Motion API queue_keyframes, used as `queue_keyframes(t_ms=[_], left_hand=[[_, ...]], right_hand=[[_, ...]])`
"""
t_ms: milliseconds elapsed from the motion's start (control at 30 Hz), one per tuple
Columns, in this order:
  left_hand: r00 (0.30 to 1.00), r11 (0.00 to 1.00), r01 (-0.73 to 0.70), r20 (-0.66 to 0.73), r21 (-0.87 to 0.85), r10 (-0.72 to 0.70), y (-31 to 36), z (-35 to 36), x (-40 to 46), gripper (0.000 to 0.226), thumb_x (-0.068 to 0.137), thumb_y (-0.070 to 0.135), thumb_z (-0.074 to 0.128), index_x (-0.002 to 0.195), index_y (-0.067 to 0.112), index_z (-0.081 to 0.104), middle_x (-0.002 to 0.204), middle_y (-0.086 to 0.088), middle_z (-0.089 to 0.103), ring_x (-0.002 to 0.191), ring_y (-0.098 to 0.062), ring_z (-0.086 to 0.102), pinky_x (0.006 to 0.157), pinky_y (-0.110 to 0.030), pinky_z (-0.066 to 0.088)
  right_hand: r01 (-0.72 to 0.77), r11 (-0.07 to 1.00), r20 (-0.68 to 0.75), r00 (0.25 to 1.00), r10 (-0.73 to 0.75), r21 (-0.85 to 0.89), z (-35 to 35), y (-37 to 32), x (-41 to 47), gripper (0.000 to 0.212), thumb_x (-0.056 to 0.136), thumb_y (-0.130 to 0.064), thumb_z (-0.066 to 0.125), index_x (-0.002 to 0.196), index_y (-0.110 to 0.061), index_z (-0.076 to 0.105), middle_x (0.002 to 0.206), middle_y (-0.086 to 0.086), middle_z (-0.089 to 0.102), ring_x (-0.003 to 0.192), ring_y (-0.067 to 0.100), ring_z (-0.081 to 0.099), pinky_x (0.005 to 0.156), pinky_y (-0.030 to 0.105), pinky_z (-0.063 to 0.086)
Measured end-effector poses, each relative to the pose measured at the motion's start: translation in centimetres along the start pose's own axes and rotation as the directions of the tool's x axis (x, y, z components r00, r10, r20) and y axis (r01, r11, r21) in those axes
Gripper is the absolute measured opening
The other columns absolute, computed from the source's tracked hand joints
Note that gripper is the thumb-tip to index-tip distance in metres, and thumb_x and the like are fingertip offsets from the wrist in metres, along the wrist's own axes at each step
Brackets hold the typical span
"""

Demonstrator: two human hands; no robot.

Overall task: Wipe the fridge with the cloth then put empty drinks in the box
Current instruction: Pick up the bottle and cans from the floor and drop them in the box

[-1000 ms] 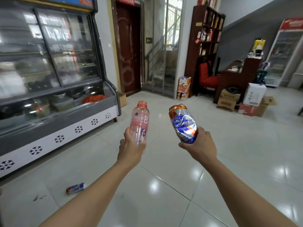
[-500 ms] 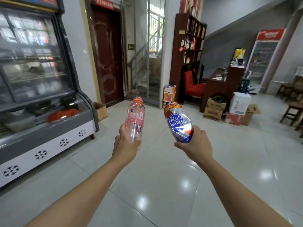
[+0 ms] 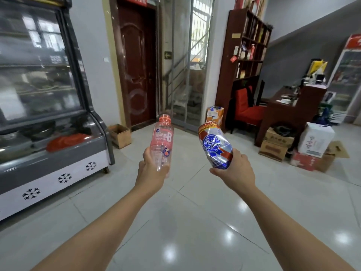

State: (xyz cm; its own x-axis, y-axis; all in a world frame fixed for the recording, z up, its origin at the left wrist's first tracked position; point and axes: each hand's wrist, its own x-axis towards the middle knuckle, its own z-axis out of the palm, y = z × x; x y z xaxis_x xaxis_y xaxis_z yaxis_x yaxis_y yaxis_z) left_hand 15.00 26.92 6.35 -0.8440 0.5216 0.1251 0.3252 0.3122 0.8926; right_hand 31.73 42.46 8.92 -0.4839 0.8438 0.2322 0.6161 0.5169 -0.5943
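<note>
My left hand (image 3: 151, 173) grips the lower part of an empty clear plastic bottle (image 3: 162, 139) with a pink label, held upright and uncapped. In my right hand (image 3: 235, 171) is a dented blue, white and red beer can (image 3: 215, 144), gripped by its lower end and tilted left. Both are held out in front of me above the tiled floor. The glass-fronted display fridge (image 3: 39, 94) stands at the left. A small open cardboard box (image 3: 120, 134) sits on the floor beside the fridge's right end, ahead of the bottle. No cloth is in view.
A dark red door (image 3: 136, 65) and a glass stairwell door (image 3: 187, 61) lie ahead. At the right are a wooden shelf (image 3: 246, 51), a red chair (image 3: 248, 108), a desk (image 3: 293, 106), stacked cartons (image 3: 277, 143) and a drinks cooler (image 3: 349, 75).
The view has swung right and moved forward: the fridge slid left, the small box by the fridge came nearer. Both hands keep the same hold on bottle and can.
</note>
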Motion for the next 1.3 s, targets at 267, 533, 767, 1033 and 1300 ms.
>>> queue_keyframes(t_ms=[267, 533, 767, 1033, 1300], left_hand=[[0.996, 0.999, 0.04, -0.083, -0.003, -0.04, 1.1, 6.2, 12.3, 0.077, 0.083, 0.031, 0.06, 0.141, 0.037, 0.01, 0.133, -0.008, 0.041, 0.115, -0.026, 0.046, 0.093, -0.043, 0.047], [0.993, 0.999, 0.041, -0.112, -0.032, -0.044, 0.6, 11.9, 28.6, 0.079, 0.086, 0.028, 0.061, 0.145, 0.03, 0.008, 0.132, -0.008, 0.041, 0.111, -0.021, 0.047, 0.078, -0.031, 0.044], [0.996, 0.999, 0.018, -0.091, -0.034, -0.021, 1.9, 16.7, 43.5, 0.078, 0.085, 0.028, 0.063, 0.144, 0.029, 0.012, 0.132, -0.008, 0.041, 0.113, -0.023, 0.048, 0.082, -0.036, 0.05], [0.993, 1.0, 0.011, -0.114, -0.023, -0.013, 2.4, 23.4, 58.3, 0.075, 0.088, 0.027, 0.061, 0.144, 0.026, 0.013, 0.134, -0.005, 0.039, 0.113, -0.018, 0.044, 0.078, -0.03, 0.044], [0.953, 0.991, 0.125, -0.273, -0.05, -0.133, 2.8, 29.9, 73.2, 0.077, 0.073, 0.035, 0.062, 0.139, 0.03, 0.023, 0.121, 0.0, 0.045, 0.106, -0.022, 0.053, 0.087, -0.043, 0.052]], right_hand=[[0.067, 0.998, 0.069, 0.995, -0.068, 0.014, 3.2, 1.6, 16.0, 0.089, 0.066, -0.046, 0.08, 0.137, -0.016, 0.035, 0.123, 0.005, 0.049, 0.11, 0.019, 0.051, 0.08, 0.027, 0.045], [0.096, 0.994, 0.079, 0.992, -0.1, 0.051, 9.4, 0.7, 32.7, 0.092, 0.063, -0.049, 0.081, 0.136, -0.019, 0.034, 0.125, 0.003, 0.049, 0.111, 0.017, 0.052, 0.084, 0.031, 0.05], [0.07, 0.997, 0.083, 0.994, -0.073, 0.038, 13.0, 0.7, 46.7, 0.093, 0.066, -0.048, 0.08, 0.139, -0.018, 0.031, 0.131, 0.003, 0.047, 0.116, 0.017, 0.051, 0.087, 0.031, 0.05], [0.095, 0.992, 0.095, 0.99, -0.102, 0.078, 19.3, 2.0, 63.2, 0.092, 0.065, -0.05, 0.08, 0.138, -0.019, 0.033, 0.132, 0.002, 0.047, 0.117, 0.017, 0.049, 0.088, 0.032, 0.049], [0.194, 0.971, 0.171, 0.961, -0.216, 0.141, 25.8, 2.0, 82.4, 0.083, 0.062, -0.047, 0.082, 0.129, -0.018, 0.042, 0.121, 0.003, 0.053, 0.107, 0.019, 0.053, 0.082, 0.032, 0.047]])
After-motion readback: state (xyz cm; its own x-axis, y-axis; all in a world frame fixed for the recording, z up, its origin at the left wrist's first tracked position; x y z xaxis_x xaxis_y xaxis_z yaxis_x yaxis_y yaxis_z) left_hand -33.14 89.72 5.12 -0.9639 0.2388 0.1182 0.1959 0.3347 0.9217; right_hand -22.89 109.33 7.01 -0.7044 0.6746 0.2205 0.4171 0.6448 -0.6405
